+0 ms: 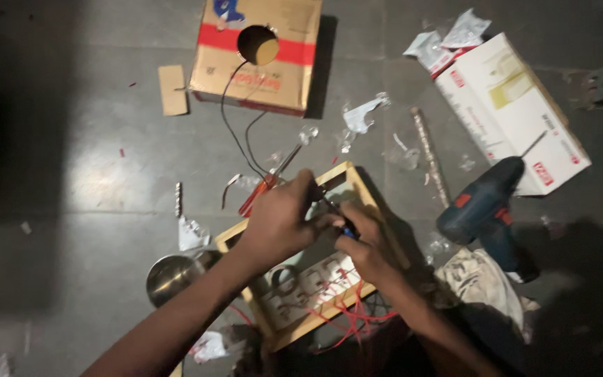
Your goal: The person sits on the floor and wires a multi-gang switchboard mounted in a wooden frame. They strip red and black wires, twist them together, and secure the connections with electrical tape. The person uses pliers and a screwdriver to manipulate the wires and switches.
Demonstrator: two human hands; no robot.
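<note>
on dark floor tiles [92,181], left hand [280,220] and right hand [368,248] are meeting together, pinching a small tool [347,231] over a wooden frame [343,171].

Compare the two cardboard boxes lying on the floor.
The brown box carries a red band and has a round hole in its top, with a black wire running out of it. The white box is pale with small red marks and shows no hole or wire. The brown box sits nearly square to the view; the white box lies turned at a slant, with a blue drill against its lower end. Both rest on the dark floor.
</note>
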